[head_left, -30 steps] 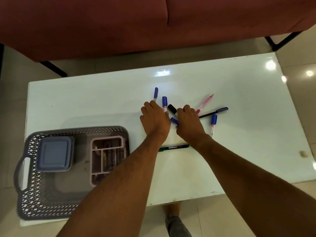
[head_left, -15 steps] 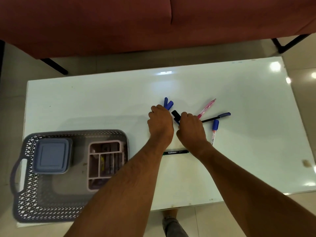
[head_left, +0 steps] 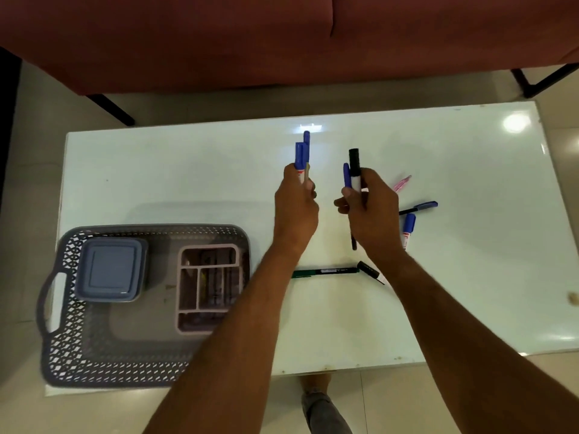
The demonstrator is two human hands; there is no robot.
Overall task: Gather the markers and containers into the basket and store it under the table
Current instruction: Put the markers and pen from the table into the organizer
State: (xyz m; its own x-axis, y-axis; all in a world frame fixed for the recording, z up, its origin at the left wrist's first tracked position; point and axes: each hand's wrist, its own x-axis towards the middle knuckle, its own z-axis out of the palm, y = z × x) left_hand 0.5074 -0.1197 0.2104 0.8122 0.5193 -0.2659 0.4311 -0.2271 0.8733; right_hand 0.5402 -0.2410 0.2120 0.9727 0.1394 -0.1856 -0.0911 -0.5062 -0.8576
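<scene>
Both hands hold marker bundles above the white table; basket sits at the near left.

Nearest, the grey lattice basket [head_left: 94, 355] overhangs the near left corner of the table [head_left: 188, 170]; inside it lie a blue lidded container [head_left: 110, 270] at left and a pink divided organizer [head_left: 206, 288] at right, the left forearm crossing the basket's right edge. Beyond the near edge, a green marker [head_left: 324, 272] lies left-to-right, a black-capped marker [head_left: 371, 272] angled just beside its right end, partly hidden by the right forearm. Left hand [head_left: 296, 211] grips two blue-capped markers [head_left: 302, 153], caps pointing away. Right hand [head_left: 371, 211] grips a black-capped marker [head_left: 354, 166] and a blue-capped pen [head_left: 346, 175], long axes running away from the viewer. To its right lie a blue-capped marker [head_left: 408, 227], a thin blue-capped pen [head_left: 421, 206] and a pink pen [head_left: 402, 183]. Farthest, a red sofa [head_left: 282, 39].
</scene>
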